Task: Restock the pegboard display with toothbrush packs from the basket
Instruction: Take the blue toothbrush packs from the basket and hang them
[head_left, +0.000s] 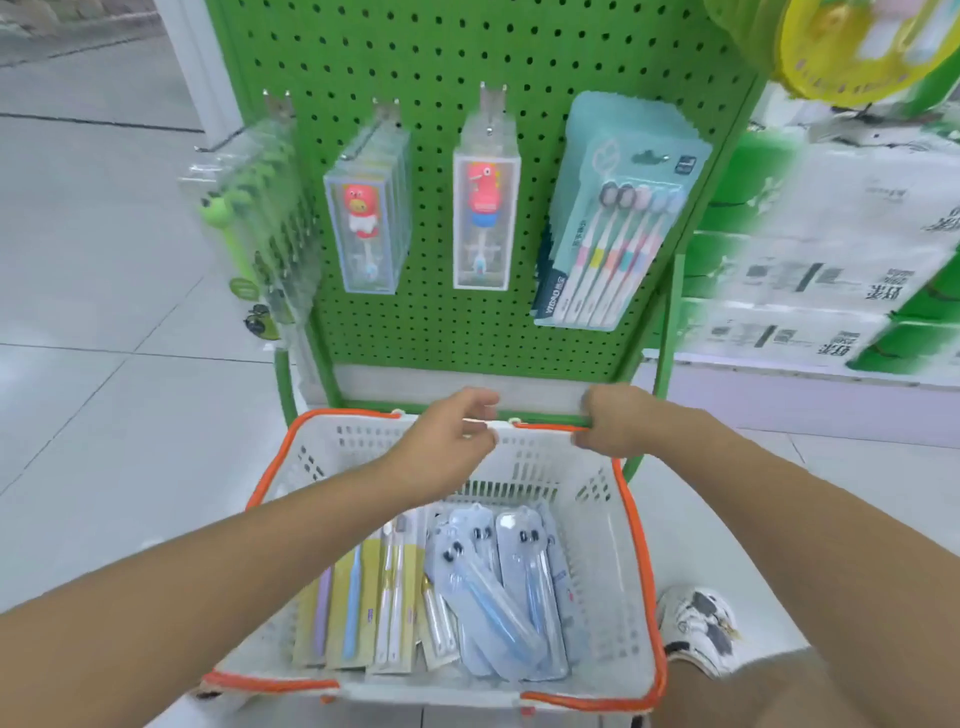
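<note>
A white basket (597, 525) with an orange rim stands on the floor below the green pegboard (441, 67). My left hand (447, 441) and my right hand (618, 421) both grip the basket's far rim, fingers curled over it. Inside lie several toothbrush packs: yellow-backed ones (363, 597) on the left, pale blue ones (509, 587) on the right. On the pegboard hang clear boxes with cartoon toothbrushes (371, 228) (484, 208), a teal multi-brush pack (618, 228) and green frog brushes (249, 208) at the left edge.
Stacked green and white cartons (831, 270) fill a low shelf to the right. A shoe (701, 623) stands beside the basket's right side. Grey tiled floor (104, 312) stretches to the left. A yellow item (857, 41) hangs at top right.
</note>
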